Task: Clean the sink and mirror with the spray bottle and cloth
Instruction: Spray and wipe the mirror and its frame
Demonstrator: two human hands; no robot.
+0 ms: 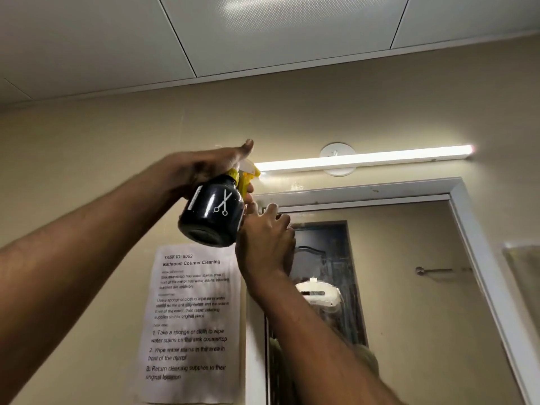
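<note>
Left hand (204, 168): raised, wrapped around the head of the spray bottle (214, 213), fingers on the yellow trigger.
Right hand (264, 238): fingers spread, pressed to the mirror's upper left corner; whether it holds a cloth cannot be told.
Spray bottle: dark, tilted, just left of the mirror (409, 287).
Light bar (365, 159): lit, above the mirror.
Paper notice (190, 323): on the wall, left of the mirror.
</note>
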